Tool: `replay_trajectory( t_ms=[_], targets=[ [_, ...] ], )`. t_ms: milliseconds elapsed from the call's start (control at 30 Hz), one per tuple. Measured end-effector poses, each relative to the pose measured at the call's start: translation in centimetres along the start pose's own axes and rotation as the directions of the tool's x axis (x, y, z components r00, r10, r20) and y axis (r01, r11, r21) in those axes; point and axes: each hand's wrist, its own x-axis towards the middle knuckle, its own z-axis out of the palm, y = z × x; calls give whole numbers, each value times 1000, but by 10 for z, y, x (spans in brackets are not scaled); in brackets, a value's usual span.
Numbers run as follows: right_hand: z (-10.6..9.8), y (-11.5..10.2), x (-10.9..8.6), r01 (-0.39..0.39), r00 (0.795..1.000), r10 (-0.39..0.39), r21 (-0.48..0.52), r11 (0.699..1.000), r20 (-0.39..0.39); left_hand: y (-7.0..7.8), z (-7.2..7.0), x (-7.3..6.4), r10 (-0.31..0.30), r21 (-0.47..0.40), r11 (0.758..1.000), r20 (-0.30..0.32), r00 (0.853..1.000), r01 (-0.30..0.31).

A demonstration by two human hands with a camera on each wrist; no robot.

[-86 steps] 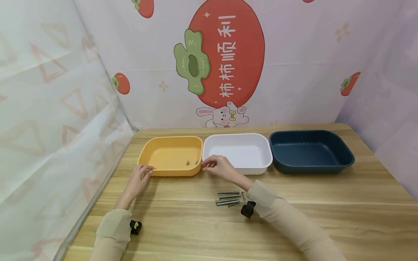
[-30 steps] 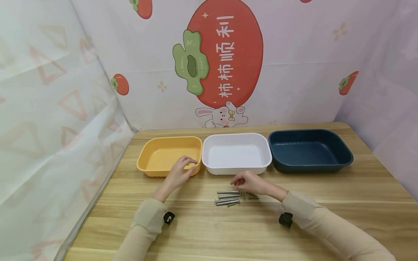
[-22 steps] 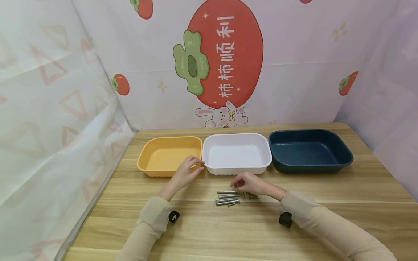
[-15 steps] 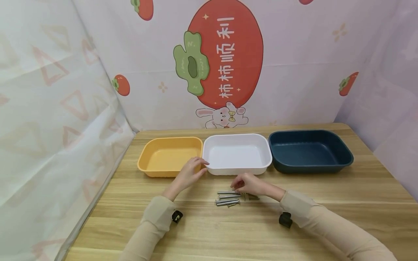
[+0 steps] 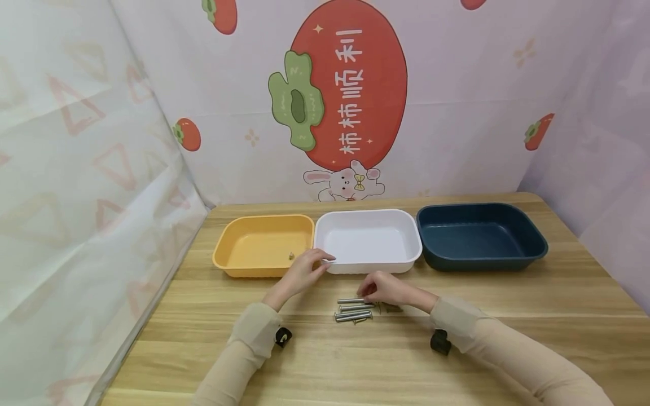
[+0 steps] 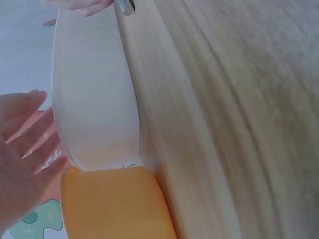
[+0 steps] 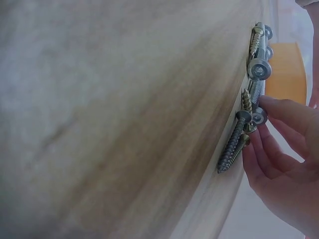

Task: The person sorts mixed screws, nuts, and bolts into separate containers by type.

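Note:
In the head view my left hand (image 5: 303, 272) is at the front left corner of the white bin (image 5: 368, 267), its fingers loosely extended over the rim and holding nothing. The left wrist view shows those fingers (image 6: 42, 142) spread beside the bin wall. My right hand (image 5: 387, 288) is low over a small pile of bolts (image 5: 354, 316) and screws. In the right wrist view its thumb and fingers pinch a bolt (image 7: 260, 115) by the round head. Dark and brassy screws (image 7: 233, 144) lie right beside the fingertips.
Left of the white bin stands a yellow bin (image 5: 264, 272) with a small metal piece (image 5: 291, 256), perhaps a nut, inside. A dark blue bin (image 5: 482, 263) stands at the right. All three line up along the back of the wooden table (image 5: 325, 361).
My left hand has moved right, from the yellow bin to the white bin's corner. My right hand has come from between those bins to the bolts, and its fingertips now pinch one.

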Motion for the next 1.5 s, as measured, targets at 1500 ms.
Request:
replay_trajectory(
  t_ms=[1500],
  targets=[
    [-45,-24,-17,61,964,-88,-116,991,-250,-2,6,7,23,42,999,16,1000,-24]
  ],
)
